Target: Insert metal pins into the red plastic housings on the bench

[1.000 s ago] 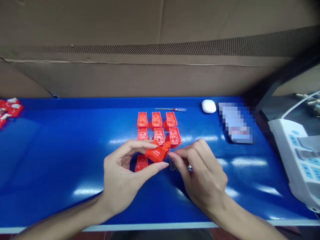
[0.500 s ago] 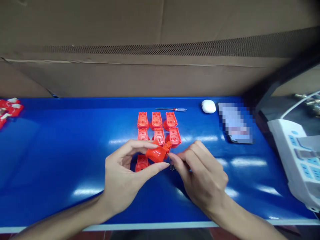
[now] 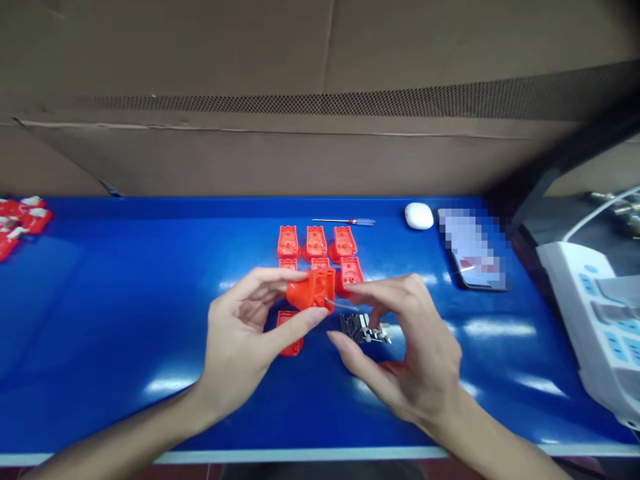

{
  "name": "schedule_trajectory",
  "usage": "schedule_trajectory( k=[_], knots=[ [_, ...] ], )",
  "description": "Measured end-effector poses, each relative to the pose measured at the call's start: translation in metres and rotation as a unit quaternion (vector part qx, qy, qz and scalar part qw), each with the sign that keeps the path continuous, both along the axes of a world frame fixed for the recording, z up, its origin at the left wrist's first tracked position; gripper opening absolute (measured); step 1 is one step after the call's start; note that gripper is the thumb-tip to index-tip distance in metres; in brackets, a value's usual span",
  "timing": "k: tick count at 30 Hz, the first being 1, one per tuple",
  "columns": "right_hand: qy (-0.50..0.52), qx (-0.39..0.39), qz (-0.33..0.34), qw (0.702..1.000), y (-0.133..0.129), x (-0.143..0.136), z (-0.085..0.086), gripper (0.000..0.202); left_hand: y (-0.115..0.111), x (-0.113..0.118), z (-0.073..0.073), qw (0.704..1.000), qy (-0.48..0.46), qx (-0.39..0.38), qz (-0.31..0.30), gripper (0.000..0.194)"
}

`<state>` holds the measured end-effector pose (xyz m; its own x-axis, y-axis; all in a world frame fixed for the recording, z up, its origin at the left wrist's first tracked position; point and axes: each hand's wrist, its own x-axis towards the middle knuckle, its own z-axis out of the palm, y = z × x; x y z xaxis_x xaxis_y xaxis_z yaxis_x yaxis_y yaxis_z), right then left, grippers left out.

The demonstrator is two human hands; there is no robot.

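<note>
Between its thumb and fingers, my left hand (image 3: pixel 255 333) holds a red plastic housing (image 3: pixel 313 291), its hollow side turned to the right. A thin, pale wire or strip sticks out of the housing toward the right. My right hand (image 3: pixel 407 343) is just right of it, thumb and fingers apart, with nothing visible between them. Small metal and white parts (image 3: pixel 367 328) lie on the table, partly behind my right fingers. Several more red housings (image 3: pixel 316 241) stand in rows behind, and one (image 3: pixel 291 333) lies partly under my left hand.
On the blue table (image 3: pixel 125 300) are a screwdriver (image 3: pixel 345 221), a white case (image 3: pixel 419 216) and a phone (image 3: pixel 473 250). A white power strip (image 3: pixel 590 320) is at the right, red-and-white parts (image 3: pixel 23 223) at far left. Cardboard (image 3: pixel 250 160) stands behind.
My right hand has opened and drawn away from the red housing. The housing has turned so its hollow side shows, with the thin strip sticking out. The small metal and white parts are now more visible.
</note>
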<state>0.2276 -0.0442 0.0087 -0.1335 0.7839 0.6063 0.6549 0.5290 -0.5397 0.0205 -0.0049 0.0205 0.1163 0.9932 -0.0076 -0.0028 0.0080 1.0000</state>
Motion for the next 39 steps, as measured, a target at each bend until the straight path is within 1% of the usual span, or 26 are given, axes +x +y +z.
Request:
schedule_trajectory(
  k=[2,3,5,9,10,12,14,16,17,18,20,22,23,25,29,32,36,39],
  knots=[
    [0.013,-0.032,0.012,0.999,-0.002,0.001,0.0,0.067,-0.001,-0.001,0.001,1.0,-0.007,0.003,-0.013,0.035],
    [0.015,-0.045,0.018,0.999,-0.003,0.002,0.0,0.07,-0.001,-0.002,0.001,1.0,-0.012,0.006,-0.023,0.034],
    [0.016,-0.054,0.03,0.998,-0.004,0.003,0.0,0.069,-0.003,-0.002,0.0,0.999,-0.019,0.011,-0.043,0.035],
    [0.037,-0.038,0.052,0.997,-0.001,0.007,0.001,0.061,-0.005,-0.006,0.001,0.996,-0.013,0.017,-0.089,0.036],
    [0.042,-0.032,0.055,0.997,0.0,0.008,0.002,0.061,-0.005,-0.008,0.001,0.994,0.002,0.031,-0.1,0.037],
    [0.041,-0.027,0.053,0.997,0.003,0.01,0.004,0.061,-0.001,-0.014,0.003,0.987,0.054,0.092,-0.118,0.041],
    [0.02,-0.035,0.042,0.998,0.006,0.013,0.006,0.058,0.004,-0.022,0.004,0.969,0.116,0.184,-0.118,0.05],
    [-0.016,-0.063,0.042,0.997,0.008,0.017,0.006,0.053,0.013,-0.031,0.006,0.942,0.169,0.273,-0.1,0.057],
    [-0.035,-0.082,0.049,0.995,0.009,0.018,0.006,0.05,0.018,-0.035,0.008,0.928,0.195,0.303,-0.097,0.058],
    [-0.052,-0.1,0.06,0.992,0.01,0.02,0.004,0.048,0.024,-0.039,0.009,0.913,0.219,0.327,-0.106,0.057],
    [-0.079,-0.129,0.082,0.985,0.01,0.022,-0.001,0.044,0.033,-0.046,0.012,0.883,0.279,0.337,-0.17,0.049],
    [-0.097,-0.144,0.096,0.98,0.01,0.022,-0.006,0.042,0.039,-0.052,0.012,0.857,0.309,0.345,-0.225,0.04],
    [-0.105,-0.15,0.1,0.978,0.01,0.022,-0.008,0.042,0.041,-0.054,0.012,0.851,0.311,0.351,-0.235,0.044],
    [-0.121,-0.165,0.102,0.974,0.01,0.021,-0.011,0.043,0.042,-0.058,0.009,0.841,0.319,0.359,-0.248,0.059],
    [-0.131,-0.192,0.107,0.967,0.012,0.02,-0.012,0.041,0.043,-0.065,-0.003,0.813,0.361,0.361,-0.28,0.074],
    [-0.128,-0.194,0.104,0.967,0.012,0.02,-0.011,0.041,0.045,-0.069,-0.014,0.807,0.36,0.37,-0.286,0.07],
    [-0.135,-0.196,0.103,0.966,0.012,0.02,-0.01,0.041,0.044,-0.072,-0.027,0.83,0.329,0.36,-0.27,0.064],
    [-0.143,-0.201,0.1,0.964,0.012,0.02,-0.009,0.043,0.04,-0.073,-0.032,0.84,0.324,0.351,-0.258,0.057]
  ],
)
